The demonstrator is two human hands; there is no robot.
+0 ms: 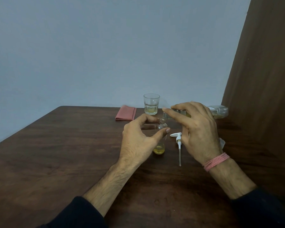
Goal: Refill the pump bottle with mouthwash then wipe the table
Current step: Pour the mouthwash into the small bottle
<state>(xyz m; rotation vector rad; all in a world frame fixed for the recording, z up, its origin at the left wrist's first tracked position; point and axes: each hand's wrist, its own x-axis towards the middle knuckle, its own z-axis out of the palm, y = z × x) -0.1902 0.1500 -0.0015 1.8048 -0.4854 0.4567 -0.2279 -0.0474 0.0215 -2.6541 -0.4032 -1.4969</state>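
- The pump bottle (160,142) stands uncapped at the table's (56,153) centre, holding only a shallow yellow pool at its base; filling looks barely begun.
- The left hand (138,142) curls loosely around its neck, steadying it.
- The right hand (194,127) grips the mouthwash bottle (219,111), tipped nearly flat, mouth over the opening.
- The pump head (178,142) lies just beside it at 3 o'clock, not yet refitted.
- A glass (151,104) stands at 12 o'clock.
- The pink cloth (126,113) lies folded at 11 o'clock; wiping remains.
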